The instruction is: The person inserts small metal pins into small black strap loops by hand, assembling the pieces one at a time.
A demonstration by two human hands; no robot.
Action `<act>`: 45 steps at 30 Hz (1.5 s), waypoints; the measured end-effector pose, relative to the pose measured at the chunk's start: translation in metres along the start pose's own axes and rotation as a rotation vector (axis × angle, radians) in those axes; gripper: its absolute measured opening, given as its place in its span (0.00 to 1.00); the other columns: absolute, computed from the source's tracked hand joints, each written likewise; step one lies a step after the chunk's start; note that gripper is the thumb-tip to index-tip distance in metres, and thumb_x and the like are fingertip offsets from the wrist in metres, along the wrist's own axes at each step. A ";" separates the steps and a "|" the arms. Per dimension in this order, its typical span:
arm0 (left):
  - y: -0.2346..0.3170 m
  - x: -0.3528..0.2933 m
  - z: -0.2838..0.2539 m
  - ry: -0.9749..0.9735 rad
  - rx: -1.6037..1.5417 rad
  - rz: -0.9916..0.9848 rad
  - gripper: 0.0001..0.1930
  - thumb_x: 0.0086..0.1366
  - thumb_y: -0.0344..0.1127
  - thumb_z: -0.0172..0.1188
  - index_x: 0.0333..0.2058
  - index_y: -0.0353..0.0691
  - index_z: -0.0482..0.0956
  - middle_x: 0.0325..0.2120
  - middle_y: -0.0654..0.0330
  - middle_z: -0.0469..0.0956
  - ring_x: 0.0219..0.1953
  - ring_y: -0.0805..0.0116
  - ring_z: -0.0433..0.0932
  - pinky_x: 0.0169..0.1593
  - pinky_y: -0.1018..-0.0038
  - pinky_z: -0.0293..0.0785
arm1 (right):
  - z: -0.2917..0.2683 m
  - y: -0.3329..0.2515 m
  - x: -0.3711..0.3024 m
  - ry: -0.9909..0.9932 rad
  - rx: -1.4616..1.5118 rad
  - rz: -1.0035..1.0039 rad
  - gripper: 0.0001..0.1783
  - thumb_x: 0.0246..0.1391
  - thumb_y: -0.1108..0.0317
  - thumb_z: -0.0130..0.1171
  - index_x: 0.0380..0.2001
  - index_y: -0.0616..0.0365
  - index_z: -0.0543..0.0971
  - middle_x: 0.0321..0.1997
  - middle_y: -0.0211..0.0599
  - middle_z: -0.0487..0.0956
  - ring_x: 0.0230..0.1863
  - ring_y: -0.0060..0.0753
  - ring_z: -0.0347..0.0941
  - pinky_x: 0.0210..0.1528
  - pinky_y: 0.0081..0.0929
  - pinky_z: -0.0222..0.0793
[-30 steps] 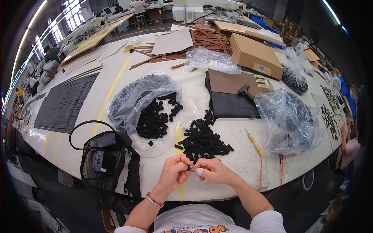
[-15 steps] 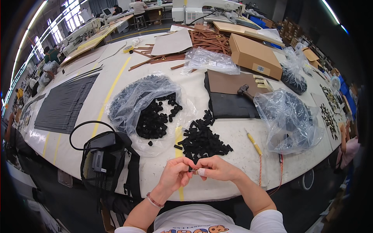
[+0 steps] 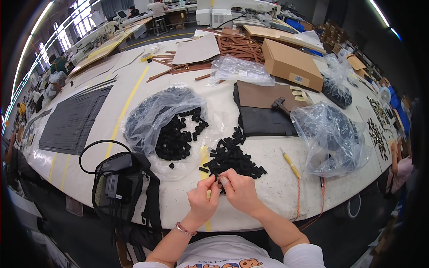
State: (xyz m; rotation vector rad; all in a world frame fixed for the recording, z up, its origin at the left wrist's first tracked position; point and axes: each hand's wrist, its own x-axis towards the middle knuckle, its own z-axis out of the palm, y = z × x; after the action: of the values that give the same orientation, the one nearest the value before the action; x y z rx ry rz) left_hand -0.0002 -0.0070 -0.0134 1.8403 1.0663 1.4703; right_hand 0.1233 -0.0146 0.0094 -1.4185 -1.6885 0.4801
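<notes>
My left hand and my right hand meet at the near edge of the white table. Their fingertips pinch a small black plastic piece between them. Just beyond my fingers lies a loose pile of small black pieces. Further left, more black pieces spill out of an open clear plastic bag.
A black mesh bag with a cable loop sits at my left. A yellow-handled tool lies to the right, beside a clear bag of dark parts. Dark leather sheets, a hammer and a cardboard box lie beyond.
My hands stay together over the table edge and have shifted slightly up, toward the black pile. The fingers have reworked their pinch on the small piece.
</notes>
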 end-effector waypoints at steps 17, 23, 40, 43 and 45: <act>-0.009 0.020 -0.015 -0.022 -0.392 -0.519 0.09 0.54 0.24 0.52 0.34 0.29 0.66 0.22 0.55 0.75 0.19 0.70 0.76 0.24 0.80 0.72 | 0.001 0.005 -0.006 -0.070 0.201 0.152 0.07 0.47 0.70 0.51 0.30 0.61 0.71 0.19 0.40 0.75 0.19 0.34 0.72 0.21 0.25 0.64; -0.019 0.068 -0.032 0.230 -0.564 -0.546 0.20 0.58 0.30 0.50 0.47 0.27 0.61 0.38 0.48 0.71 0.28 0.69 0.76 0.30 0.78 0.73 | -0.028 0.054 0.035 0.001 -0.163 0.220 0.10 0.43 0.64 0.55 0.30 0.56 0.74 0.17 0.38 0.75 0.21 0.40 0.72 0.26 0.33 0.66; -0.005 0.028 -0.017 -0.244 -0.765 -0.702 0.10 0.58 0.28 0.49 0.38 0.30 0.71 0.25 0.55 0.75 0.19 0.73 0.74 0.23 0.80 0.71 | -0.030 0.027 0.035 -0.455 0.968 0.637 0.05 0.48 0.71 0.53 0.27 0.62 0.71 0.11 0.22 0.63 0.07 0.09 0.53 0.08 0.09 0.43; -0.004 0.025 -0.013 -0.336 -0.892 -0.617 0.09 0.58 0.28 0.51 0.38 0.33 0.73 0.23 0.56 0.75 0.17 0.73 0.73 0.21 0.81 0.70 | -0.026 0.026 0.020 -0.536 1.213 0.715 0.05 0.48 0.71 0.52 0.27 0.61 0.71 0.11 0.23 0.64 0.08 0.08 0.53 0.08 0.09 0.44; -0.006 0.022 -0.013 -0.322 -0.902 -0.630 0.08 0.58 0.28 0.51 0.36 0.33 0.73 0.22 0.56 0.75 0.17 0.74 0.72 0.21 0.81 0.69 | -0.024 0.024 0.015 -0.557 1.293 0.735 0.06 0.48 0.71 0.53 0.27 0.62 0.71 0.10 0.24 0.63 0.09 0.09 0.55 0.08 0.09 0.45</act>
State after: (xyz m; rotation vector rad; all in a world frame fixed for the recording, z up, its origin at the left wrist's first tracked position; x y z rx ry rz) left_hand -0.0118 0.0143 -0.0032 0.9261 0.5730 0.9689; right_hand 0.1573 0.0003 0.0103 -0.8228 -0.7140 2.0534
